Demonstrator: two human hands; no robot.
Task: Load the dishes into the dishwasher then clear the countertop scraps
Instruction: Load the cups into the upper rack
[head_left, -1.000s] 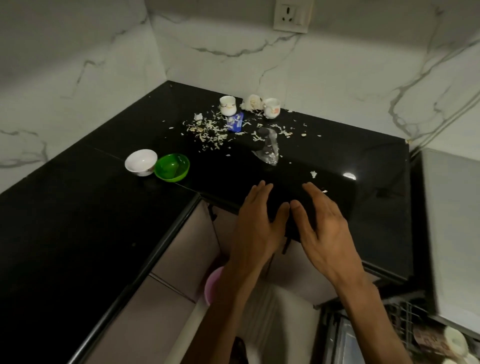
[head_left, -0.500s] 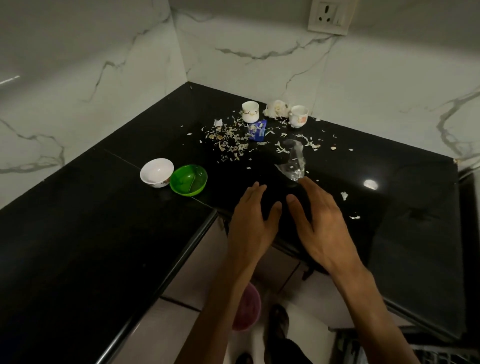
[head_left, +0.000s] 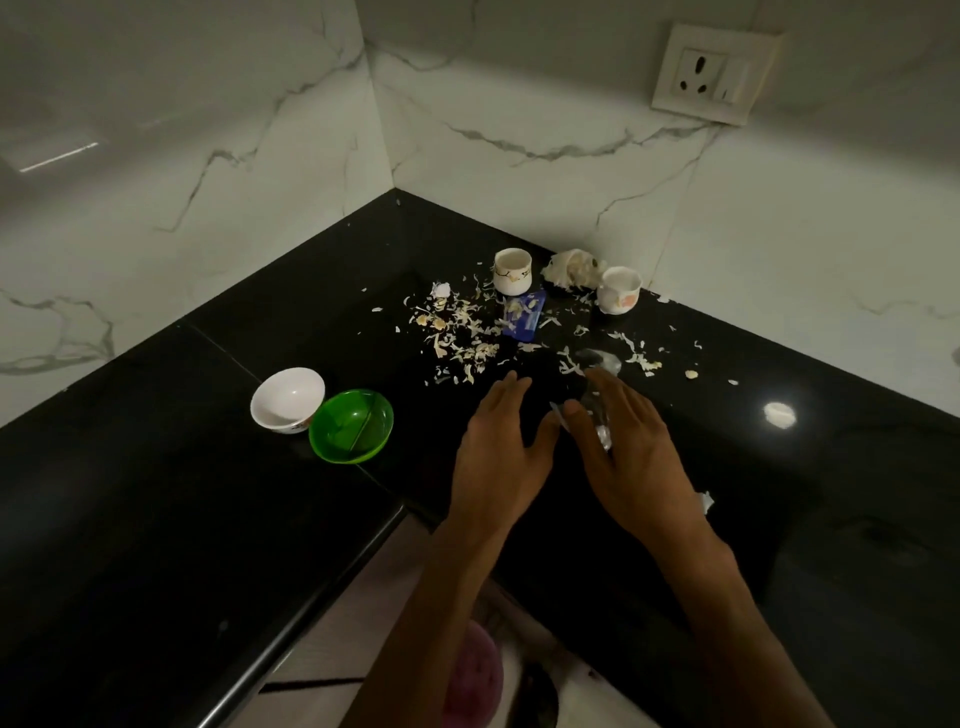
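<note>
Now, with the green bowl (head_left: 351, 426) as our marker: a white bowl (head_left: 287, 399) sits touching its left side. To its right, the left hand (head_left: 496, 457) hovers flat over the black countertop (head_left: 156, 493), fingers straight, holding nothing. Right again, the right hand (head_left: 631, 452) presses onto a clear plastic wrapper (head_left: 597, 410), fingers mostly straight; I cannot tell whether it grips. Beyond the bowl, toward the corner, lie the scraps (head_left: 462, 338), a blue packet (head_left: 525, 322) and two cups (head_left: 513, 271). Risk, I'd say: a quick sweep scatters the light flakes or knocks a cup. Glossy dark stone, marble-look walls (head_left: 182, 156), a wall socket (head_left: 711, 75) upper right.
</note>
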